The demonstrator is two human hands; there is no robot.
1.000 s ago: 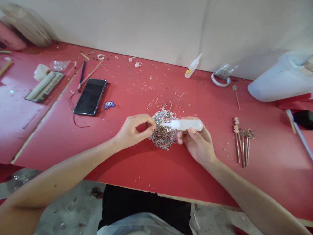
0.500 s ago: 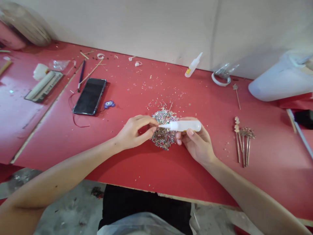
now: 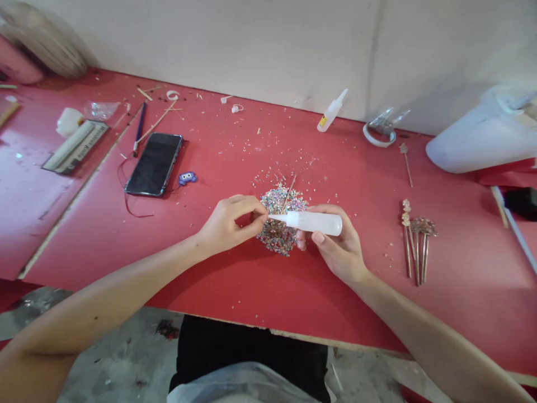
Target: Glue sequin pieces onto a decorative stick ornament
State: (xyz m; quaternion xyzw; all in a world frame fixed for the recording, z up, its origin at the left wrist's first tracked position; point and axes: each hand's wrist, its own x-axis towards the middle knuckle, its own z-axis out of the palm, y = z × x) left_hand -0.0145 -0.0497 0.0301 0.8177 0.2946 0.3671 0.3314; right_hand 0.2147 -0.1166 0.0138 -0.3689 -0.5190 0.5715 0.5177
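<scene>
Gripping a squeeze bottle [image 3: 319, 223], the right hand [image 3: 338, 246] points its nozzle [image 3: 278, 218] at the left hand [image 3: 229, 224], whose fingers [image 3: 257, 225] press together.

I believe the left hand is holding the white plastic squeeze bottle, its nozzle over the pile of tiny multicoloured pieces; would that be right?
Not quite: the head view shows the right hand holding the white plastic squeeze bottle, its nozzle over the pile of tiny multicoloured pieces.
</scene>
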